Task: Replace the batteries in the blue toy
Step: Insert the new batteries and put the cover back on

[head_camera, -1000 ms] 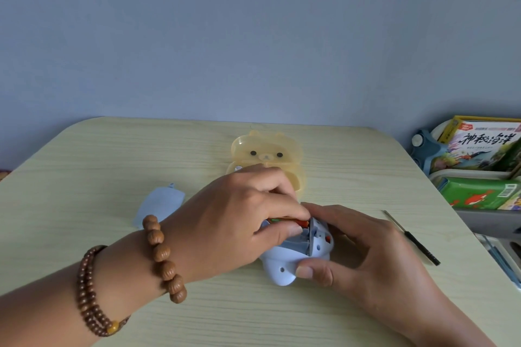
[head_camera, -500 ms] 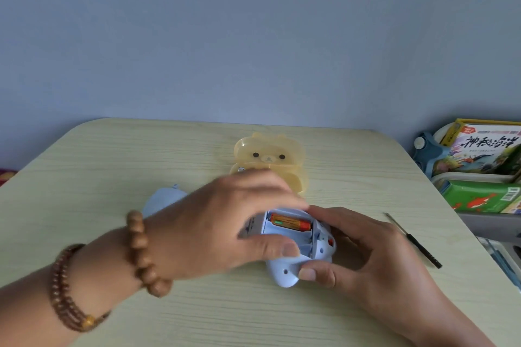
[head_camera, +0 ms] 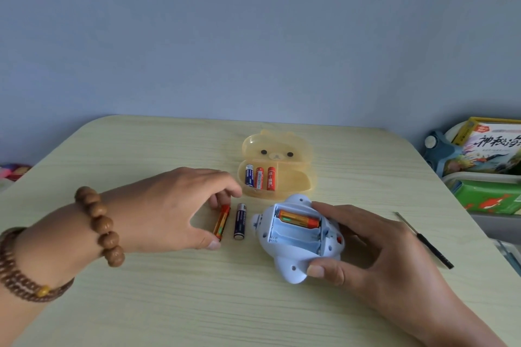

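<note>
The blue toy (head_camera: 291, 267) lies belly-up on the table, its battery compartment uncovered. One orange battery (head_camera: 298, 219) sits in the far slot; the two nearer slots are empty. My right hand (head_camera: 380, 256) grips the toy from the right. My left hand (head_camera: 169, 205) pinches a second orange battery (head_camera: 221, 224) by its ends, low on the table left of the toy. A dark blue battery (head_camera: 240, 221) lies loose beside it. Behind them, an open yellow bear-shaped case (head_camera: 293, 177) holds three batteries (head_camera: 259, 177).
A thin black screwdriver (head_camera: 425, 239) lies on the table right of my right hand. Off the table's right edge stand bins with books (head_camera: 490, 149) and a green box (head_camera: 485, 196). The table's far edge meets a blue-grey wall.
My left hand pulled an orange battery out of the toy's compartment and carried it left to the table beside the dark blue battery, uncovering the case. My right hand kept hold of the toy.
</note>
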The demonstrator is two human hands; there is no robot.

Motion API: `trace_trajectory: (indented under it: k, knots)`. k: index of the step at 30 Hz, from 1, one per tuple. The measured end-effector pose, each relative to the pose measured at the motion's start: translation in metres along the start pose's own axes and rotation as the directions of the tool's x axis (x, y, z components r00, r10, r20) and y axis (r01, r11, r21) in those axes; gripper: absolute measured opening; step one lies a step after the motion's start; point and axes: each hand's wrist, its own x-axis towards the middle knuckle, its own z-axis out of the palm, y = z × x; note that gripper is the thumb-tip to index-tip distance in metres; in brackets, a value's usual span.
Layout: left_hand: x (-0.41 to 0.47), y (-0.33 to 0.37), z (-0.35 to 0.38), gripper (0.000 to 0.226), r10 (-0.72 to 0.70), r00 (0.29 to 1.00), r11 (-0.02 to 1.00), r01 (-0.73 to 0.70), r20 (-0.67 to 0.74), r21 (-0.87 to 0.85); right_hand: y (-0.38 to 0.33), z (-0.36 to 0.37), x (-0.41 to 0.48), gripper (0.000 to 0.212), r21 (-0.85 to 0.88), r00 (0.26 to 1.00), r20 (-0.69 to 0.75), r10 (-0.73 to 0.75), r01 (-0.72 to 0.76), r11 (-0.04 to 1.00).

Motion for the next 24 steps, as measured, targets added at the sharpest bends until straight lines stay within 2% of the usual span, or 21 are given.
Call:
trace_trajectory:
  k: [4, 6, 10, 13, 16, 19, 23, 24]
  knots:
    - [-0.001, -0.001, -0.007, 0.042, 0.051, 0.999, 0.999, -0.051, -0.012, -0.009, 0.001, 0.000, -0.001, 0.068, 0.018, 1.000, 0.000, 0.010, -0.010, 1.000]
    - [0.000, 0.003, -0.011, 0.030, 0.060, 0.992, 0.995, -0.069, -0.113, -0.077, 0.001, 0.001, 0.000, 0.067, 0.008, 1.000, 0.007, 0.007, -0.007, 1.000]
    - [0.006, 0.017, -0.010, 0.030, 0.092, 0.940, 0.951, -0.180, -0.328, -0.250, 0.002, 0.001, 0.000, 0.069, 0.002, 1.000, 0.003, -0.007, 0.007, 1.000]
    - [0.013, 0.033, -0.004, 0.029, 0.179, 0.894, 0.956, -0.256, -0.411, -0.141, 0.002, 0.001, 0.000, 0.069, -0.004, 1.000, 0.004, -0.014, 0.014, 1.000]
    - [0.020, 0.053, 0.002, 0.033, 0.229, 0.877, 0.971, -0.239, -0.423, 0.029, 0.003, 0.001, 0.001, 0.069, 0.004, 1.000, 0.002, -0.017, 0.017, 1.000]
    - [0.023, 0.065, 0.009, 0.033, 0.298, 0.882, 0.954, -0.261, -0.364, 0.148, 0.003, 0.002, 0.001, 0.068, 0.001, 1.000, 0.005, -0.023, 0.023, 1.000]
    - [0.023, 0.070, 0.012, 0.008, 0.378, 0.882, 0.917, -0.315, -0.281, 0.245, 0.005, 0.002, 0.001, 0.068, 0.024, 1.000, -0.003, -0.021, 0.021, 0.999]
    - [0.023, 0.071, 0.010, 0.009, 0.370, 0.890, 0.919, -0.308, -0.266, 0.246, 0.005, 0.002, 0.001, 0.068, 0.031, 1.000, -0.002, -0.021, 0.021, 0.999]
